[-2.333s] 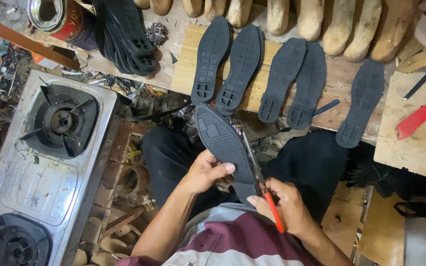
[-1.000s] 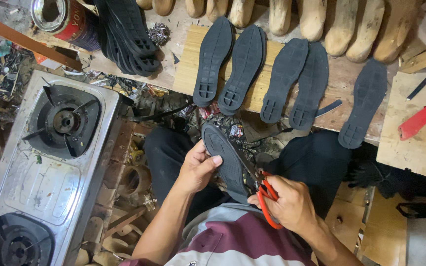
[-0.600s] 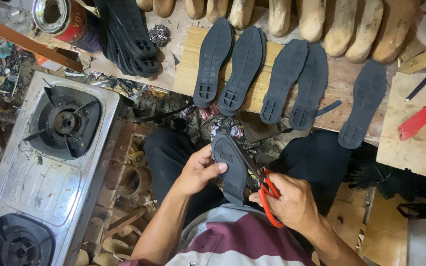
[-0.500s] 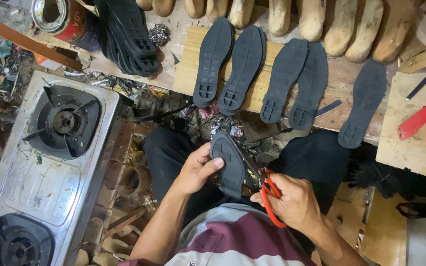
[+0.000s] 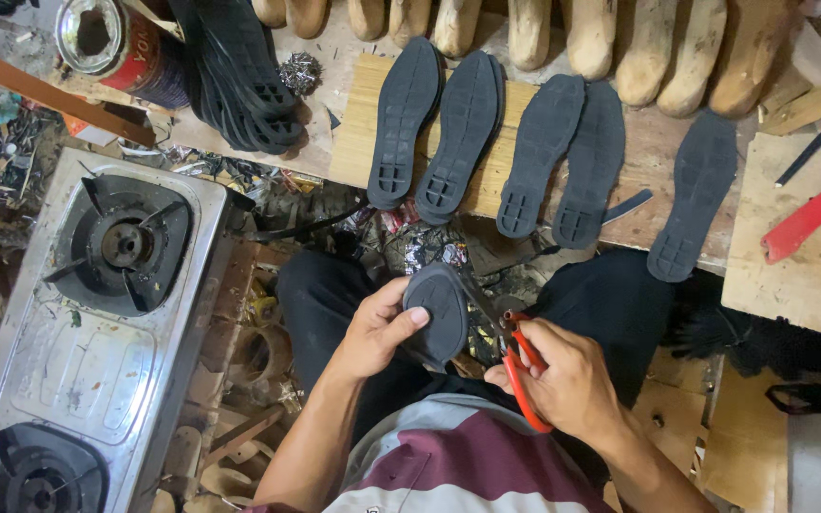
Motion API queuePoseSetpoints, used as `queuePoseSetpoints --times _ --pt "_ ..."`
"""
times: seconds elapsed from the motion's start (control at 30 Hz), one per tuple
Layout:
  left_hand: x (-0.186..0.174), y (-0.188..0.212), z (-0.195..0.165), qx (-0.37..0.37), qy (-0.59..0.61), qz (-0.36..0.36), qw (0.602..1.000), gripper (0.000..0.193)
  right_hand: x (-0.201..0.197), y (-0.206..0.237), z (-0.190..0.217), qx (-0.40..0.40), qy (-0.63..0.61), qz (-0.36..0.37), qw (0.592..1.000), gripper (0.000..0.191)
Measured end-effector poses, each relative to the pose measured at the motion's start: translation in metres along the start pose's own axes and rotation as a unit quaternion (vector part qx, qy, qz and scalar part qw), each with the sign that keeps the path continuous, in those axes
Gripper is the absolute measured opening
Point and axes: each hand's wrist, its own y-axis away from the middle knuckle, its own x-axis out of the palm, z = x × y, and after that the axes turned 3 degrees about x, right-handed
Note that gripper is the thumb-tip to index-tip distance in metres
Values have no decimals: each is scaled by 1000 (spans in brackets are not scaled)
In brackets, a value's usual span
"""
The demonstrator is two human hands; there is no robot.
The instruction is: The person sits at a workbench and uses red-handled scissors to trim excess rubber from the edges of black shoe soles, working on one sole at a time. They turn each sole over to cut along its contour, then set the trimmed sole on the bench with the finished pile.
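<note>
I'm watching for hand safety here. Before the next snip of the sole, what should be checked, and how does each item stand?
1. Left hand holds the black sole firmly: ok.
2. Right hand grips the red-handled scissors: ok.
3. Left fingers apart from the blades: cannot tell.
4. Blades on the sole's edge: cannot tell.
5. Gas stove burners unlit: ok.

left hand (image 5: 372, 328) gripped a dark rubber sole (image 5: 437, 309) over the lap, thumb across it | right hand (image 5: 563, 375) held red-handled scissors (image 5: 515, 366), blades at the sole's edge | five more soles (image 5: 544, 157) lay in a row on a wooden board (image 5: 353, 133) | two-burner gas stove (image 5: 87, 323) stood at left | wooden shoe forms (image 5: 658, 47) lined the top
</note>
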Motion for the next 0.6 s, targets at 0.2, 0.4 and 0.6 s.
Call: queuePoseSetpoints --times 0.2,0.4,0.6 --pt "1 1 -7 -12 0 26 1000 42 -3 -3 10 37 -3 14 999 36" --pt "-9 -2 -34 13 -80 61 995 40 -15 1 1 -21 37 29 999 43" --pt "-19 -7 -57 39 -153 80 984 40 -31 7 -10 -30 33 58 997 43"
